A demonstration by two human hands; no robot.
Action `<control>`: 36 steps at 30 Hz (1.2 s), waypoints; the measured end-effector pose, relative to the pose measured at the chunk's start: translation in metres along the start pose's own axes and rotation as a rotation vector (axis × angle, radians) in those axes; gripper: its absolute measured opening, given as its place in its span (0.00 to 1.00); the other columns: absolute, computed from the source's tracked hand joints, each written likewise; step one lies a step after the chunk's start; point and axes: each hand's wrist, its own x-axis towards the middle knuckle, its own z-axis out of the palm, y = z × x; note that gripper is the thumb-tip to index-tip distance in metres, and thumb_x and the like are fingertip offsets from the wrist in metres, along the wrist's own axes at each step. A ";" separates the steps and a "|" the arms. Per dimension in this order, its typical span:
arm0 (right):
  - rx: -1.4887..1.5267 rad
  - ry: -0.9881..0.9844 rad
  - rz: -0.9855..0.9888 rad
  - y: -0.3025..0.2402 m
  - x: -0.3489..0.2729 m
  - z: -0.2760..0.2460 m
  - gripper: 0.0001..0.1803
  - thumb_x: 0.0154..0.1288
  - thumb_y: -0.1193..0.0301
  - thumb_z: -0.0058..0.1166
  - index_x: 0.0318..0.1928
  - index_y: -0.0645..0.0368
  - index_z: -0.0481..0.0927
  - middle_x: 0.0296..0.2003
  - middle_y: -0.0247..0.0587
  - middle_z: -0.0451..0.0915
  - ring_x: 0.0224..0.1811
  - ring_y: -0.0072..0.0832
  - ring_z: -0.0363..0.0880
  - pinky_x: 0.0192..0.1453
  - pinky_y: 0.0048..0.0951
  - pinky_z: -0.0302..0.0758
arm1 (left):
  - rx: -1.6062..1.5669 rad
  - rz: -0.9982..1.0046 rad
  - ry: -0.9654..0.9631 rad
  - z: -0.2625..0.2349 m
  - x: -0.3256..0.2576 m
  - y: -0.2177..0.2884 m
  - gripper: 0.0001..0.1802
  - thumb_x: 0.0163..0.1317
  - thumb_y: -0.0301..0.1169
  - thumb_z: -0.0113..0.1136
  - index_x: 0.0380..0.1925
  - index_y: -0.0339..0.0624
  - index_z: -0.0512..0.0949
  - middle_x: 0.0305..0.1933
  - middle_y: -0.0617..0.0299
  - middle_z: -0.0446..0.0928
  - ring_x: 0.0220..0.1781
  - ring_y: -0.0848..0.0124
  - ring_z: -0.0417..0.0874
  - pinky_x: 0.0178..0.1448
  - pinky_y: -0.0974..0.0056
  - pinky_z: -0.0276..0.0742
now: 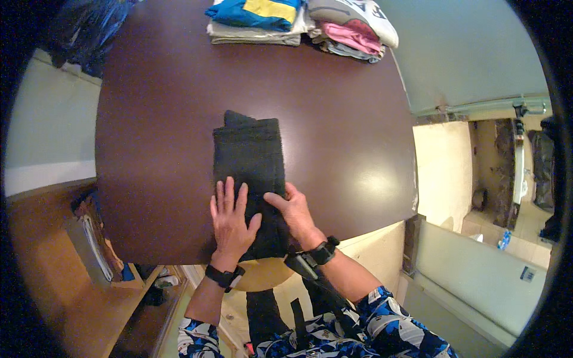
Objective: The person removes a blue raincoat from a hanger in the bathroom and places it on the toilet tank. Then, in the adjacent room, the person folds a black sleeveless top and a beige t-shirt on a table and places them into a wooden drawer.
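Observation:
A folded black garment [250,158], a long narrow rectangle, lies lengthwise on the dark brown table [161,131]. One small flap of it sticks out at its far left corner, and its near end reaches the table's front edge. My left hand [231,224] rests flat on the cloth with fingers spread, pointing away from me. At the garment's right edge my right hand [294,212] pinches the cloth, thumb on top and the other fingers at the side, partly hidden. What kind of garment it is cannot be made out.
Two stacks of folded clothes stand at the table's far edge: a blue and yellow pile [256,15] and, right of it, a white and pink pile [355,36]. A wooden shelf [48,256] is at the left. A round stool seat [265,275] shows below the front edge.

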 end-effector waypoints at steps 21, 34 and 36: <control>-0.456 -0.140 -0.127 -0.006 0.038 0.016 0.20 0.47 0.68 0.65 0.41 0.63 0.77 0.35 0.40 0.81 0.34 0.24 0.77 0.41 0.28 0.76 | -0.112 0.004 0.045 -0.005 -0.025 -0.006 0.35 0.57 0.41 0.52 0.63 0.38 0.59 0.71 0.46 0.49 0.72 0.47 0.46 0.70 0.45 0.43; -0.482 -0.038 0.035 -0.019 0.014 -0.002 0.16 0.55 0.73 0.58 0.44 0.67 0.77 0.39 0.41 0.80 0.36 0.27 0.79 0.42 0.29 0.76 | 0.461 -0.329 0.126 -0.003 -0.002 -0.074 0.33 0.59 0.39 0.51 0.65 0.47 0.58 0.72 0.54 0.47 0.74 0.54 0.42 0.70 0.44 0.40; -0.509 0.017 0.142 -0.011 0.015 -0.027 0.15 0.53 0.72 0.58 0.41 0.67 0.77 0.37 0.41 0.80 0.35 0.29 0.79 0.41 0.31 0.76 | 0.339 -0.268 0.156 -0.012 0.000 -0.067 0.33 0.56 0.42 0.56 0.62 0.45 0.61 0.70 0.53 0.52 0.73 0.54 0.46 0.68 0.45 0.44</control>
